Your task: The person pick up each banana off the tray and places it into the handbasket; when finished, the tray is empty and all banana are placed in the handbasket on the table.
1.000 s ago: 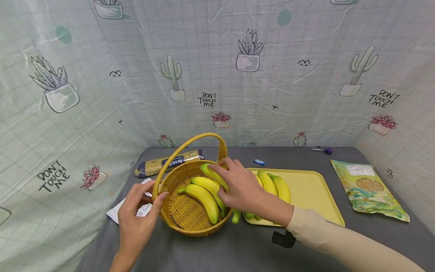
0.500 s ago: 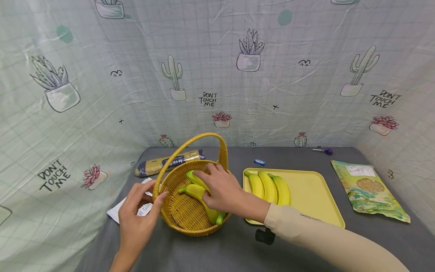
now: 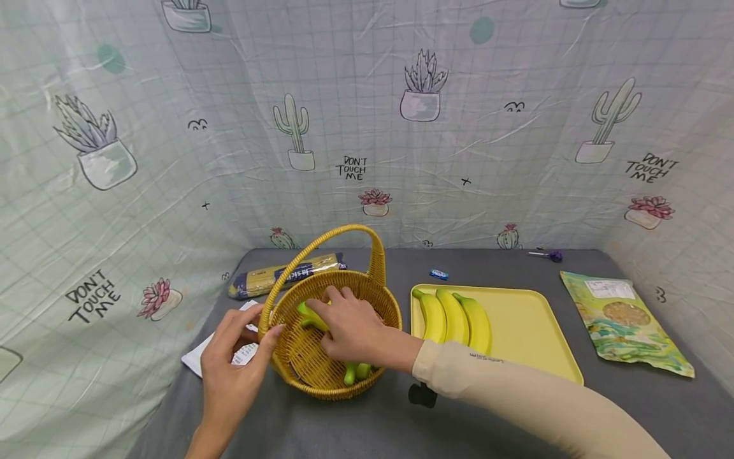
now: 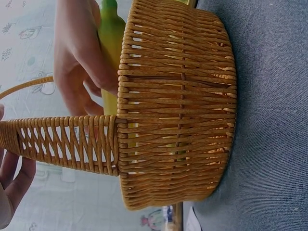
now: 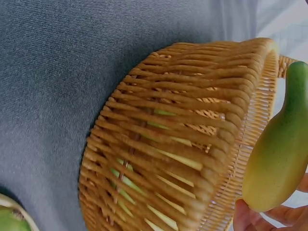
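A woven yellow basket (image 3: 391,307) with an arched handle stands on the grey table. My right hand (image 3: 351,328) reaches inside it and grips a bunch of yellow-green bananas (image 3: 307,313), which lie low in the basket; most of the bunch is hidden under the hand. The right wrist view shows a banana (image 5: 280,156) above the basket wall (image 5: 159,144), with fingertips (image 5: 254,219) under it. My left hand (image 3: 235,360) holds the basket's left rim at the handle's base, thumb on the rim. In the left wrist view the right hand (image 4: 77,62) and a banana (image 4: 111,41) show behind the basket (image 4: 178,106).
A yellow tray (image 3: 527,328) to the right of the basket holds three bananas (image 3: 455,317). A noodle pack (image 3: 287,274) lies behind the basket, a white paper (image 3: 196,358) under my left hand, a snack bag (image 3: 624,322) far right. A blue candy (image 3: 438,274) and purple lollipop (image 3: 547,255) lie near the back.
My right hand has moved the banana bunch from over the basket's right rim down and left into the basket. The left hand has stayed on the rim.
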